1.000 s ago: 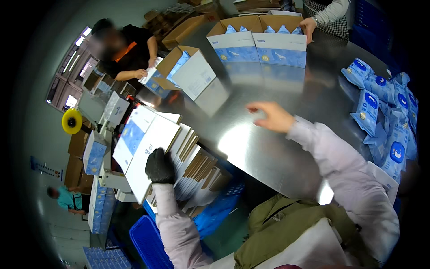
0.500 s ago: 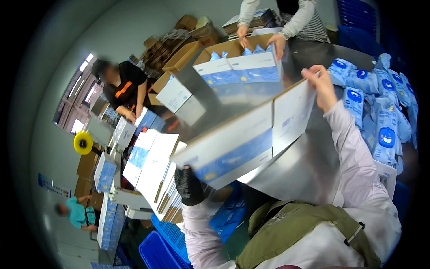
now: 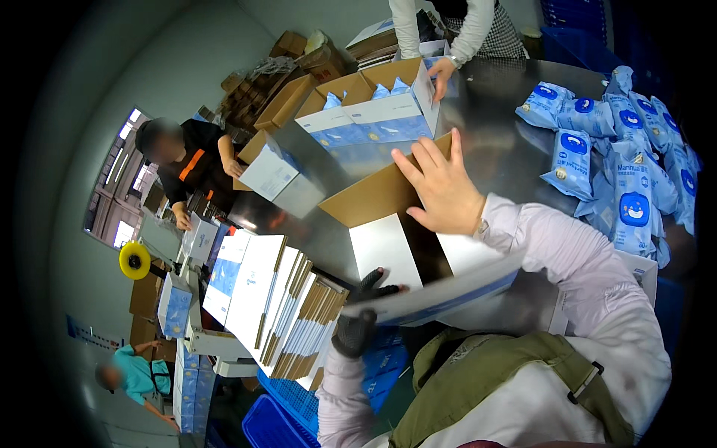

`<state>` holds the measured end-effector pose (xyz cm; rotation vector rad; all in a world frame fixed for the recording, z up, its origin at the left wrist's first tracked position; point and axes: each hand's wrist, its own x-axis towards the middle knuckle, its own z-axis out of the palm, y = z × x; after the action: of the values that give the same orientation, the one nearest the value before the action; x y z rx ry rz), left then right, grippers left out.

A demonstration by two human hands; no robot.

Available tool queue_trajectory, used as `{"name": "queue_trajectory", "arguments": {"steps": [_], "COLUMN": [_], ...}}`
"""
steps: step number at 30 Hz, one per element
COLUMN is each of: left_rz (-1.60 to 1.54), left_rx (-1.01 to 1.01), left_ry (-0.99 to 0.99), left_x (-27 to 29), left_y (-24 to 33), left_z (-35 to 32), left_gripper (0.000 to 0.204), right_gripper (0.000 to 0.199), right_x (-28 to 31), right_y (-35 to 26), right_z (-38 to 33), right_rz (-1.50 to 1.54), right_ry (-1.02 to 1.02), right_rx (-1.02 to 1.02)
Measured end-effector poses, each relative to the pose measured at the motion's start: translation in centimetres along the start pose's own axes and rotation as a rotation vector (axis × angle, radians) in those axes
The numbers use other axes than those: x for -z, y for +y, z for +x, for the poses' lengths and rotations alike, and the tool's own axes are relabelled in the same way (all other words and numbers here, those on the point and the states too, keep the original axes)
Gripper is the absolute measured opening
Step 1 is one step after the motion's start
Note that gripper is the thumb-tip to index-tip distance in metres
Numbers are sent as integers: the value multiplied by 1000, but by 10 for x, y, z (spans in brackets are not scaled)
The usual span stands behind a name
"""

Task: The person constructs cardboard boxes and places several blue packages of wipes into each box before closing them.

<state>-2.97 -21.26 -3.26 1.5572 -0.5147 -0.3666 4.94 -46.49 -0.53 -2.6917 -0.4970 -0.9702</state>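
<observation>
In front of me an open cardboard carton (image 3: 366, 196) is spread out, brown inside and white with a blue band outside, with white flaps showing within. My left hand (image 3: 354, 328), in a black glove with bare fingertips, clasps its near-left wall, fingers over the inner side. My bare right hand (image 3: 447, 187) lies against the far wall with its fingers spread; the wrist crosses over the right part of the carton. To the left of my left hand stands a stack of flattened cartons (image 3: 276, 299).
Blue soft packs (image 3: 633, 198) are heaped on the metal table (image 3: 497, 112) at right. Across it a co-worker's hand (image 3: 442, 75) holds a filled carton (image 3: 373, 128). Another person (image 3: 196, 160) handles a carton (image 3: 272, 170) at left. Blue crates (image 3: 272, 422) stand below.
The folded carton has opened out and come lower and nearer. My right hand moved left from its right end onto the far wall; my left hand shifted slightly right. The person at left has reached toward another carton.
</observation>
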Motion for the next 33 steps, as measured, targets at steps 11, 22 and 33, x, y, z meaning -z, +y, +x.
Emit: {"name": "queue_trajectory", "arguments": {"steps": [11, 22, 33], "left_rz": [335, 1069, 773], "left_rx": [57, -563, 217], "left_ry": [413, -518, 211], "left_x": [36, -41, 102], "left_y": [-109, 38, -58], "left_z": [0, 30, 59], "left_gripper": [41, 19, 83], "right_gripper": [83, 69, 50], "right_x": [71, 55, -38], "right_y": [47, 127, 90], "right_z": [-112, -116, -168], "right_rz": [398, 1421, 1252], "right_ry": [-519, -570, -1070], "right_rx": [102, -852, -980]}}
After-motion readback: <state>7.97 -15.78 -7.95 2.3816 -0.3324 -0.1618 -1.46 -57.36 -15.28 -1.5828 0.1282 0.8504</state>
